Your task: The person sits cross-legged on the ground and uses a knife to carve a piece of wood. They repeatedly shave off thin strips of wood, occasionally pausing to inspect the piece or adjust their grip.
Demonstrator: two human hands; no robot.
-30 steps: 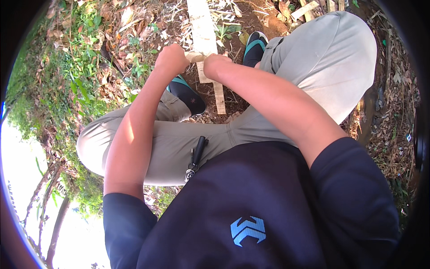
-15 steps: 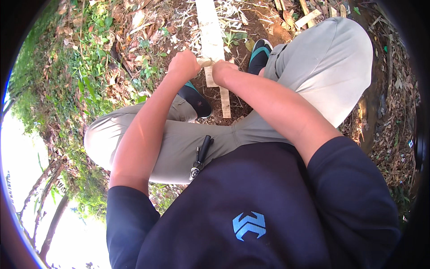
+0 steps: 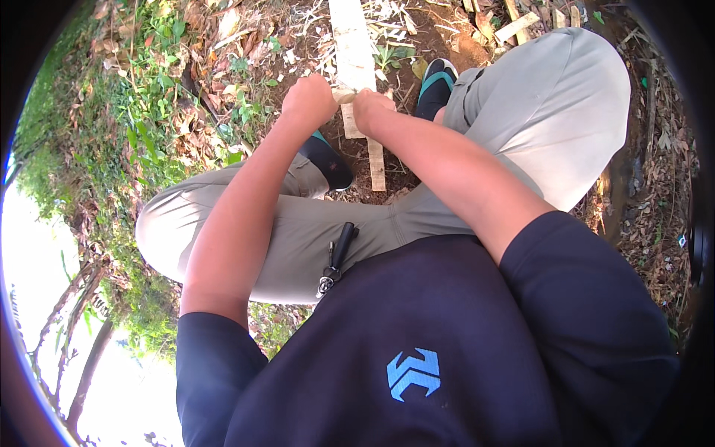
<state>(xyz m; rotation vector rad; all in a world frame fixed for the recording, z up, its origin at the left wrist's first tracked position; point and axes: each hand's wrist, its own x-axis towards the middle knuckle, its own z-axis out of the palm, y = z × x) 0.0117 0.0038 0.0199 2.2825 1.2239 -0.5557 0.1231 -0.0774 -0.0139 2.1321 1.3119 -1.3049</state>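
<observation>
A long pale wooden plank [image 3: 351, 52] lies on the ground between my feet, running away from me. Under its near end a narrower wooden slat [image 3: 376, 165] sticks out toward me. My left hand [image 3: 310, 102] is closed at the plank's left side, and my right hand [image 3: 372, 112] is closed over its right edge. Between the two fists, across the plank, shows a small pale yellowish piece [image 3: 343, 96] that both hands seem to grip. Its ends are hidden in my fingers, and its kind cannot be made out.
Wood shavings and chips [image 3: 309, 45] litter the soil around the plank. Short wood offcuts [image 3: 517, 28] lie at the far right. Dark shoes with teal trim [image 3: 436, 89] flank the plank. Green plants [image 3: 149, 141] and dry leaves cover the left side. Keys [image 3: 325, 283] hang at my waist.
The view has shifted slightly. Both fists remain closed over the plank, with the right hand turned a little and its thumb side nearer the pale piece.
</observation>
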